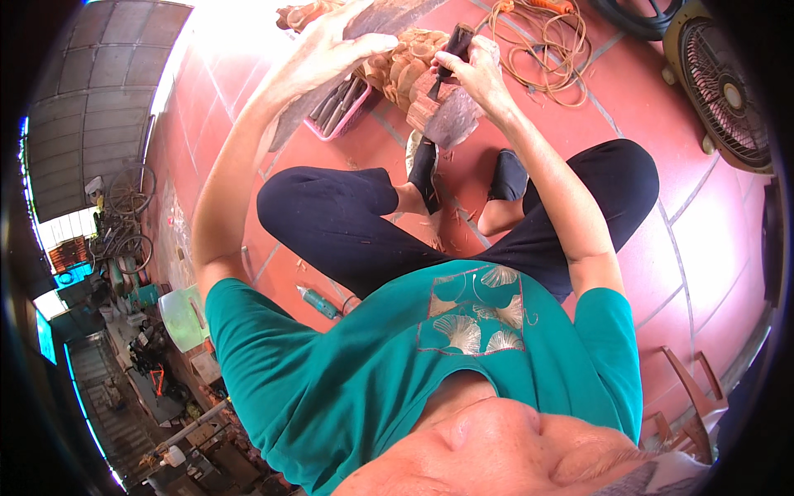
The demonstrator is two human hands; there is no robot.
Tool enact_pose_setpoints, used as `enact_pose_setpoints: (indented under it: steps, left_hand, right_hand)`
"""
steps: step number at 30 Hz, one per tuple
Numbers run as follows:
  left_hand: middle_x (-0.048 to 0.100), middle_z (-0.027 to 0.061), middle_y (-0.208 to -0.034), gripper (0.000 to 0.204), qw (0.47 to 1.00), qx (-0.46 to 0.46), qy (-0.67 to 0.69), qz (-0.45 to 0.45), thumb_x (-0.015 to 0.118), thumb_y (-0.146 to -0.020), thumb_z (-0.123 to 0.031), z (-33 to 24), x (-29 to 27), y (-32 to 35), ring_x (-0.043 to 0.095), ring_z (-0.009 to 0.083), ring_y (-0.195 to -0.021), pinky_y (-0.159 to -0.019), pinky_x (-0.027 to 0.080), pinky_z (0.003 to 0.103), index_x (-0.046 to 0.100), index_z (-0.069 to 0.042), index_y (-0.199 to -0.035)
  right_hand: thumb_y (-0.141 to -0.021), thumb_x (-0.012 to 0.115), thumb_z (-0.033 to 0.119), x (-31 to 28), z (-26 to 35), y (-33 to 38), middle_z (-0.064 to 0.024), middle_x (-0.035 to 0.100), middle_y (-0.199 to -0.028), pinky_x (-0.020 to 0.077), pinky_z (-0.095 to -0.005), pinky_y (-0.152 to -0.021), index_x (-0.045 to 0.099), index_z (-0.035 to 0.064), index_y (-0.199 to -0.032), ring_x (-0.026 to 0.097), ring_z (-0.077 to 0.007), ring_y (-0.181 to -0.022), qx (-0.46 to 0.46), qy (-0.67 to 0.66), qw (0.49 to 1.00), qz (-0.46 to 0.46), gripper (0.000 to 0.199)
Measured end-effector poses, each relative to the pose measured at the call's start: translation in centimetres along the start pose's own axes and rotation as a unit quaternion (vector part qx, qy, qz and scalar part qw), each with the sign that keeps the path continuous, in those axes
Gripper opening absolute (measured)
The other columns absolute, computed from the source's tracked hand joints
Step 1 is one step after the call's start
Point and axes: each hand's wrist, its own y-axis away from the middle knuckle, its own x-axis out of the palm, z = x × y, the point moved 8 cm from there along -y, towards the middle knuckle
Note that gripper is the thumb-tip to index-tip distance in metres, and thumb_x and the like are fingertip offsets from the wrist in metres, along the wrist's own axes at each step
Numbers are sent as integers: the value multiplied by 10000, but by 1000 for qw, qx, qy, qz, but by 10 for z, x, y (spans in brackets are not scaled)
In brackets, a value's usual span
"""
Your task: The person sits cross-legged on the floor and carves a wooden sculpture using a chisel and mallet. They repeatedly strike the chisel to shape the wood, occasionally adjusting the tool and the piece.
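A carved reddish-brown wooden piece (pixel 413 70) with rounded scale-like relief stands in front of me above my feet. My left hand (pixel 331 45) lies spread over its upper left part, steadying it. My right hand (pixel 467 70) is closed around a dark-handled carving tool (pixel 451 50) whose blade presses into the carved surface. I sit with my legs in dark trousers bent, and my feet in dark shoes rest under the piece. Wood chips (pixel 451 223) lie on the red tiles between my feet.
A pink tray with several tools (pixel 339 112) sits left of the carving. An orange cord (pixel 546 50) coils at the back right, beside a floor fan (pixel 728 91). A green-handled tool (pixel 318 302) lies by my left thigh. Wooden chair parts (pixel 686 397) stand at lower right.
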Motion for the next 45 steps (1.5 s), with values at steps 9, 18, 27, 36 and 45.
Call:
enact_pose_setpoints:
  steps: [9,18,27,36,45]
  left_hand:
    - [603,75,-1282,674,997,74,23,1,732,-900,-358,3,9,-3,567,133,-1014,-811,492,296,492,-90,-1470]
    - [657,40,-1144,672,997,72,7,-33,726,-907,-331,30,3,-6,590,90,-849,-667,499,258,481,-82,-1480]
    - [645,55,-1195,697,997,-26,66,-31,739,-888,-354,43,3,2,594,108,-897,-714,500,279,486,-69,-1471]
    - [616,93,-1317,719,997,-10,56,-48,750,-888,-319,38,3,5,614,147,-1012,-831,507,298,464,-61,-1496]
    - [555,129,-1432,738,996,-39,83,-23,755,-886,-319,37,8,7,575,195,-1216,-1016,463,345,450,-72,-1511]
  right_hand:
    - [-969,643,187,-12,-34,-10,-112,722,-928,604,-327,-709,602,5,-1059,726,-192,-832,75,-69,995,-14,207]
    - [-971,645,129,-9,-4,-14,-142,712,-924,610,-351,-771,596,-47,-1037,729,-219,-833,-22,-71,997,-22,194]
    - [-968,663,147,4,-4,-14,-126,707,-946,585,-303,-782,579,-56,-1105,710,-174,-846,-34,-16,999,-1,259]
    - [-968,676,181,4,-5,-12,-112,718,-932,571,-297,-791,588,-44,-1124,711,-156,-868,-55,47,997,1,288]
    - [-930,708,247,4,2,-11,-151,732,-920,551,-367,-806,609,-37,-1102,720,-233,-871,-84,142,986,-14,346]
